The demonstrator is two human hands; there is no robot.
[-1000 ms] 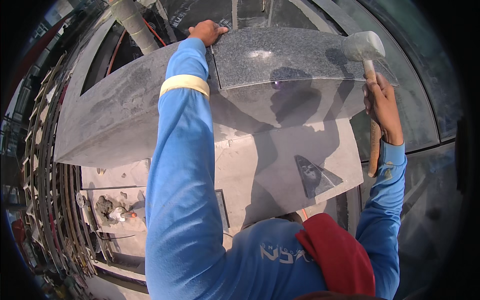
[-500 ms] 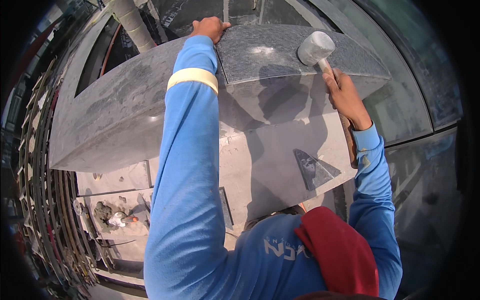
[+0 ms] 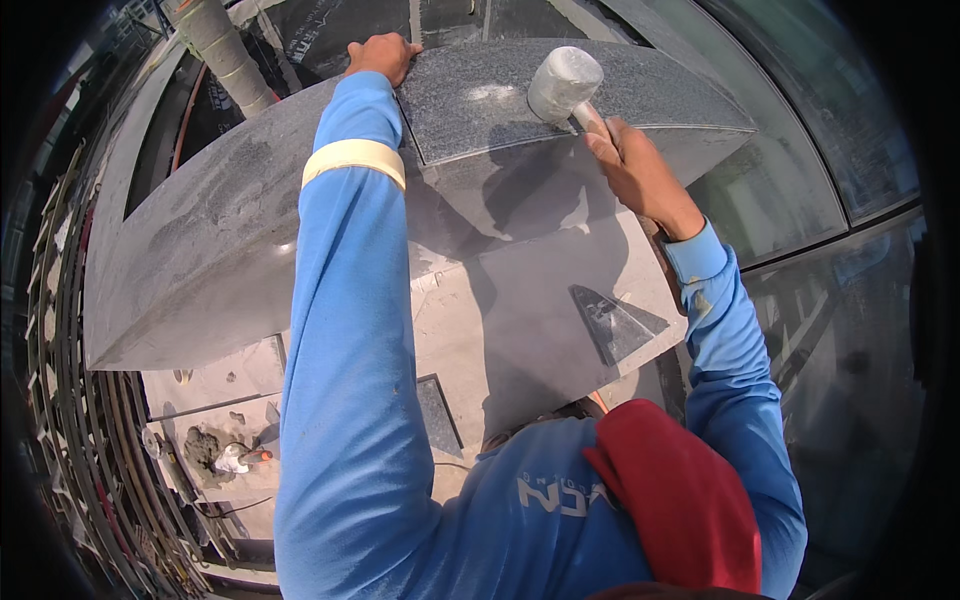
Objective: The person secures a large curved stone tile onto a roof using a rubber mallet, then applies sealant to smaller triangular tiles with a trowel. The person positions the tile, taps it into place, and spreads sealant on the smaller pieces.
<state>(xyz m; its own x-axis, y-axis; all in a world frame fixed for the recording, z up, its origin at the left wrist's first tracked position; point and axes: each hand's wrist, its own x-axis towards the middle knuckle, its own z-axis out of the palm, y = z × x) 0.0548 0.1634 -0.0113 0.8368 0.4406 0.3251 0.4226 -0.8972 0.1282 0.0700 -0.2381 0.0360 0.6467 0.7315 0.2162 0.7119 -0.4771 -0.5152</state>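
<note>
In my right hand [image 3: 643, 175] is the handle of a mallet with a pale, dusty cylindrical head [image 3: 566, 84]. The head is over the dark grey stone slab [image 3: 670, 95]; whether it touches the surface I cannot tell. My left hand [image 3: 384, 58] is at the slabs' far edge, beside the joint between this piece and the longer grey slab [image 3: 230, 190] on the left. Its fingers bend over that edge, partly hidden, while the thumb points right. A whitish scuff [image 3: 492, 93] marks the right slab.
Below the slabs is a paler ledge [image 3: 450, 310] with a triangular dark offcut [image 3: 615, 325]. Another dark piece [image 3: 437, 415] lies beside my left arm. Mortar [image 3: 205, 450] and an orange-handled tool [image 3: 245, 457] lie lower left. Glass panels [image 3: 770, 190] stand right; a wrapped post [image 3: 225, 55] rises far left.
The mallet head and my right hand have moved left over the slab. My left hand stays by the joint, while the whole view has shifted a little.
</note>
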